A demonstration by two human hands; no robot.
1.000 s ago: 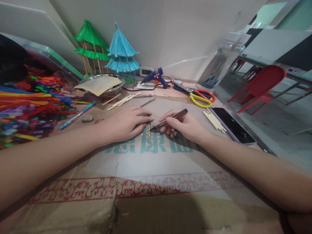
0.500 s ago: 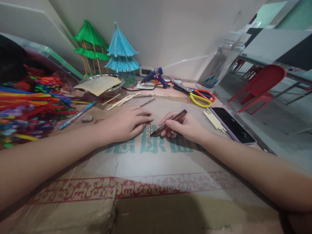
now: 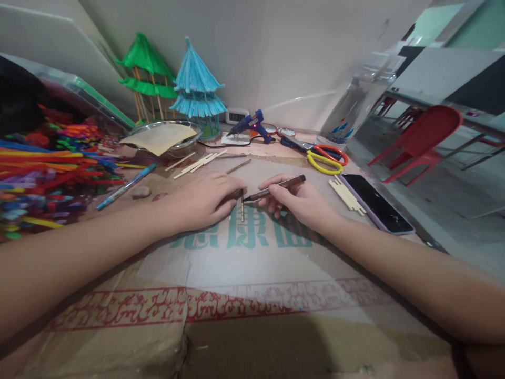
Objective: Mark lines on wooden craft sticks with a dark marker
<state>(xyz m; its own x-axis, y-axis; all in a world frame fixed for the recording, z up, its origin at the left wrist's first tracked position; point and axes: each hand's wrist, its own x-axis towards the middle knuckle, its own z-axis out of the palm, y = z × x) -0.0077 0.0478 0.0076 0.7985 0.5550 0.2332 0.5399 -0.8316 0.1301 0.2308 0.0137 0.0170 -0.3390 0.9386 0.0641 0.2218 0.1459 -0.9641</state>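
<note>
My left hand [image 3: 205, 200] rests palm down on the cardboard sheet [image 3: 244, 273], its fingertips pressing the top of a short wooden stick [image 3: 242, 211]. My right hand [image 3: 300, 202] grips a brown marker pen [image 3: 276, 188] in a writing pinch. The pen's tip touches the upper end of the stick, just beside my left fingertips. The stick lies pointing towards me, above green printed characters on the cardboard.
Coloured pipe cleaners [image 3: 43, 173] are heaped at the left beside a blue pen [image 3: 126, 185]. Green [image 3: 147, 73] and blue [image 3: 196, 84] model pagodas, a bowl [image 3: 165, 136], a blue glue gun [image 3: 251, 125], scissors [image 3: 325, 158], loose sticks [image 3: 199, 163] and a phone [image 3: 376, 202] lie around.
My right hand has drawn the pen tip up along the stick, from its lower end to the top beside my left fingers. The left hand has stayed still.
</note>
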